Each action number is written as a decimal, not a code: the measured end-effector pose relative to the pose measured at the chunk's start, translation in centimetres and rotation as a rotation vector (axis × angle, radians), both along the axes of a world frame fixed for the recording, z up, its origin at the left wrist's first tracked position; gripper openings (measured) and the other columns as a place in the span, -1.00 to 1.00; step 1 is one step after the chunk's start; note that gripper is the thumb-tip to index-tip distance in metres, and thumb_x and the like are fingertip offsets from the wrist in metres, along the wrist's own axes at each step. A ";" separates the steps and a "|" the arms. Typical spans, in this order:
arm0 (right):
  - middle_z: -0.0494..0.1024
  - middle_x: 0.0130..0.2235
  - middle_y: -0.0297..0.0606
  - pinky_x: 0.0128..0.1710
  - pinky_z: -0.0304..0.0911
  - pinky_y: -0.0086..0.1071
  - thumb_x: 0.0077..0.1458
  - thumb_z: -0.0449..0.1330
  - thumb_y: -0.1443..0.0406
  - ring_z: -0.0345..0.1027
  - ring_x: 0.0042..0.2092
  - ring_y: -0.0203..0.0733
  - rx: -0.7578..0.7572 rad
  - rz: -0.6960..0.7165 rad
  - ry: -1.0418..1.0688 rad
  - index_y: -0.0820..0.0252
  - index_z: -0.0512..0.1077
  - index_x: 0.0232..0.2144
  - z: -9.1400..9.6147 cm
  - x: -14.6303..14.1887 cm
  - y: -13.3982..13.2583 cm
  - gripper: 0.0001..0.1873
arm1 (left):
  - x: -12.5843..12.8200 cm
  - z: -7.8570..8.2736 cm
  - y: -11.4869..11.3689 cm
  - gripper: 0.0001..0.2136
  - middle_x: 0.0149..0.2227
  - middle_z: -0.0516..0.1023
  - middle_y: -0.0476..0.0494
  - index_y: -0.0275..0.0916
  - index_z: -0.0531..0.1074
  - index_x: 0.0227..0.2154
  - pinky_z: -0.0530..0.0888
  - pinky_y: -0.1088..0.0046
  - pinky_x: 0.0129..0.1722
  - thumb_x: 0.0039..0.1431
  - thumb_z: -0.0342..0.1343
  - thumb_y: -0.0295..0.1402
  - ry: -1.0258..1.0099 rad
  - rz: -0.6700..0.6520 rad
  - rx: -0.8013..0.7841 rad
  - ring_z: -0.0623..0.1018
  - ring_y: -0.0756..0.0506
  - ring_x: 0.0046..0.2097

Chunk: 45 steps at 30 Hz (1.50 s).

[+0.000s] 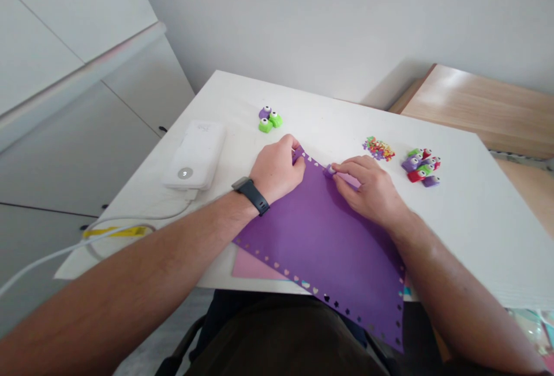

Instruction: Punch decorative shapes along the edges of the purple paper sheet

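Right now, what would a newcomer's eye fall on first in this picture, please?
The big purple sheet with punched edges lies on the white table, held by the left hand and right hand. Beyond it sit colourful craft punches beside a heap of paper cutouts.

Bright, even light; bowed, warped edges
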State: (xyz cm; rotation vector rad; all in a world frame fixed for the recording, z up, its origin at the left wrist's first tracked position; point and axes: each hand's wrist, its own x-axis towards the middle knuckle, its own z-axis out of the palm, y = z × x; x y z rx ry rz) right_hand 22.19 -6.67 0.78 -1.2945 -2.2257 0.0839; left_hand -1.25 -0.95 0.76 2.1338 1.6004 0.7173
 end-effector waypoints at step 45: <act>0.54 -0.28 -0.11 -0.09 0.30 -0.14 0.42 0.10 0.35 0.34 -0.20 -0.02 0.022 0.041 -0.338 0.17 0.57 -0.28 0.9 -0.7 0.2 -0.74 | 1.0 0.2 -1.5 -0.51 0.22 0.57 -0.25 -0.24 0.43 0.27 0.40 0.09 0.30 0.33 -0.04 -0.57 0.098 -0.676 0.296 0.50 -0.23 0.26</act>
